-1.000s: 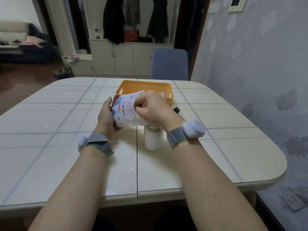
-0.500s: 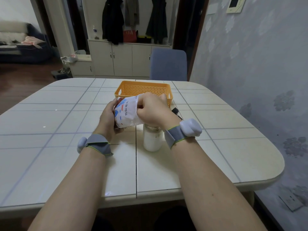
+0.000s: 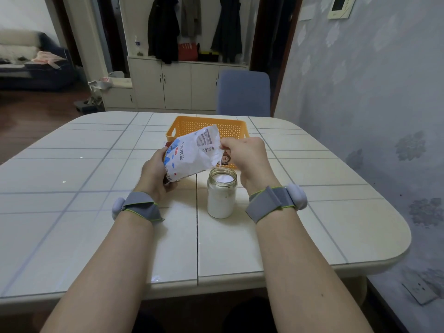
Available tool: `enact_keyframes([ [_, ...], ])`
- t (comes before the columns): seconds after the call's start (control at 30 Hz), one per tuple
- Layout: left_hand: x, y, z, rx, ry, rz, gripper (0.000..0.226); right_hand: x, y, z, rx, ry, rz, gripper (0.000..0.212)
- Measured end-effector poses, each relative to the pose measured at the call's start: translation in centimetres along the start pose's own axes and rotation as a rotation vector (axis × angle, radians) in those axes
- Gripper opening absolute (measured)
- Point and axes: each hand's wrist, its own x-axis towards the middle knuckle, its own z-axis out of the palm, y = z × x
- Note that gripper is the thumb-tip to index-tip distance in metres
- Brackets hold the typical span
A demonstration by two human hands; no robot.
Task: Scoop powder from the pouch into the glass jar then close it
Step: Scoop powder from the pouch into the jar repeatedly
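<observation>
My left hand grips the bottom of a white and blue pouch, which is held tilted with its open end up and to the right. My right hand is pinched at the pouch's open edge. A thin white sliver hangs below those fingers over the jar; I cannot tell what it is. The glass jar stands open on the table between my wrists, almost full of white powder. A dark round object shows just behind the jar, partly hidden.
An orange plastic basket stands behind the pouch on the tiled table. A blue chair is at the far side and a wall runs along the right.
My right hand has moved right, off the top of the jar, so the jar's mouth now shows. The pouch has unfolded and tilted, its open end now up and to the right.
</observation>
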Motion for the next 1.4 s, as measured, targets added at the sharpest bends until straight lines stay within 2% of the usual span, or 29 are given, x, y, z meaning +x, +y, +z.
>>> enact_keyframes([
  [0.17,0.2,-0.1,0.1,0.009,-0.016,-0.006,0.028,-0.4,0.6,-2.0,0.113,0.069,0.071,0.012],
  [0.33,0.0,-0.2,0.3,0.023,-0.004,-0.014,0.024,-0.8,1.1,-2.7,0.168,0.114,0.087,0.028],
  [0.63,0.1,-0.1,0.1,0.000,-0.007,-0.026,0.025,-2.1,0.4,-4.7,0.194,0.134,0.082,0.015],
  [0.87,0.4,-0.1,-0.2,-0.051,0.012,-0.024,0.026,-3.3,0.0,-7.0,0.214,0.130,0.080,0.022],
  [1.0,0.5,-0.1,-0.3,-0.037,0.006,-0.025,0.026,-3.7,0.7,-8.0,0.248,0.075,0.049,0.013],
  [1.2,0.3,-0.1,-0.3,-0.031,-0.006,-0.022,0.026,-3.5,2.3,-8.2,0.201,-0.024,-0.035,0.014],
  [1.4,0.2,-0.1,-0.1,-0.028,-0.014,-0.017,0.025,-3.5,2.7,-8.4,0.272,-0.065,-0.016,0.011],
])
